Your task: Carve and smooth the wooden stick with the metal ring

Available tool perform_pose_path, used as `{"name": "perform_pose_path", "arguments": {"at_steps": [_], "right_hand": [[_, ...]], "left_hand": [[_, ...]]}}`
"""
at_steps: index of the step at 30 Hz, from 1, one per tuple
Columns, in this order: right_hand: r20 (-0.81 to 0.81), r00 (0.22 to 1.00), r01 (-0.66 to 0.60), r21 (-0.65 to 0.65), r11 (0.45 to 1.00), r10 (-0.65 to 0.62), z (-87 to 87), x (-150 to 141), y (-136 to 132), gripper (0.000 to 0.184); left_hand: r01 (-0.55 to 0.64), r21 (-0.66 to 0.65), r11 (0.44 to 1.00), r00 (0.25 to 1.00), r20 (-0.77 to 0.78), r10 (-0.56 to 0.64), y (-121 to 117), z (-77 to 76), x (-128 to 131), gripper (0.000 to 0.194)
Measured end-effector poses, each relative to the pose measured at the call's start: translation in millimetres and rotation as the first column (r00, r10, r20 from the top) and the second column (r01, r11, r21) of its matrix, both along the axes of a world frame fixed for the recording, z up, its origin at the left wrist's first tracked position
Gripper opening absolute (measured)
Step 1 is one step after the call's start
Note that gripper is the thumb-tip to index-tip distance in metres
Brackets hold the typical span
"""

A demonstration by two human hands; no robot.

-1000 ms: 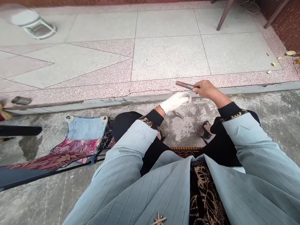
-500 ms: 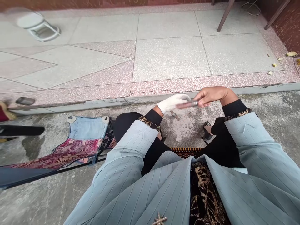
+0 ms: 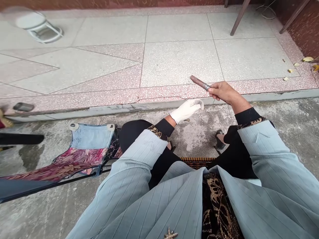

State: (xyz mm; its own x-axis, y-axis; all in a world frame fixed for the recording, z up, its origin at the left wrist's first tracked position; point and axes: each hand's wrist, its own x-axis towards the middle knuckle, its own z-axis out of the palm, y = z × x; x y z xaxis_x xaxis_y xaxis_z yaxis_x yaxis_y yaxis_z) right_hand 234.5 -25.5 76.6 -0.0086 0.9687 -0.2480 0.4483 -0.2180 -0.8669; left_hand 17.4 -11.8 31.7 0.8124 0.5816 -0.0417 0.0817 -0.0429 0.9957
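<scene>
My right hand (image 3: 223,92), bare, is closed on a brown stick (image 3: 198,82) at its lower right end. Silvery coils (image 3: 206,87) are wound round the stick beside my fingers, and it points up and to the left. A thin dark strand hangs just below this hand. My left hand (image 3: 187,110) wears a white glove and is below and left of the stick, apart from it. Its fingers reach forward, bent at the tips, with nothing visible in them. Mostly hidden under the glove is a small brownish object (image 3: 186,119).
A low step (image 3: 112,106) with a tiled top runs across ahead. To my left is a folding chair with patterned fabric (image 3: 82,154). A metal cup-like cylinder (image 3: 23,107) lies on the step, and a white stool (image 3: 41,28) stands farther back. Wooden legs (image 3: 239,18) rise at the upper right.
My right hand has moved up, tilting the stick's free end upward and away from the glove. The gloved hand has shifted slightly right and now covers more of the object below.
</scene>
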Motion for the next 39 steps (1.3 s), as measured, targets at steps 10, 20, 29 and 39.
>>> {"name": "perform_pose_path", "arguments": {"at_steps": [10, 20, 29, 39], "right_hand": [[0.736, 0.576, -0.298, -0.218, 0.93, 0.357, -8.7, -22, -3, 0.024], [-0.154, 0.686, -0.715, -0.324, 0.619, 0.711, 14.9, -8, -20, 0.034], [-0.161, 0.981, -0.099, 0.056, 0.994, 0.107, 23.2, 6, -17, 0.029], [0.514, 0.839, -0.217, 0.012, 0.976, 0.18, 8.5, -12, -7, 0.02]], "left_hand": [[0.148, 0.397, 0.906, 0.933, -0.36, 0.005, 0, 4.3, -6, 0.02], [0.188, -0.022, 0.982, 0.972, -0.138, -0.189, 15, -2.6, -19, 0.02], [0.036, -0.186, 0.982, 0.997, 0.067, -0.024, 3, 0.7, -6, 0.014], [0.049, 0.059, 0.997, 0.994, -0.102, -0.043, 4, 8.2, -8, 0.016]]}}
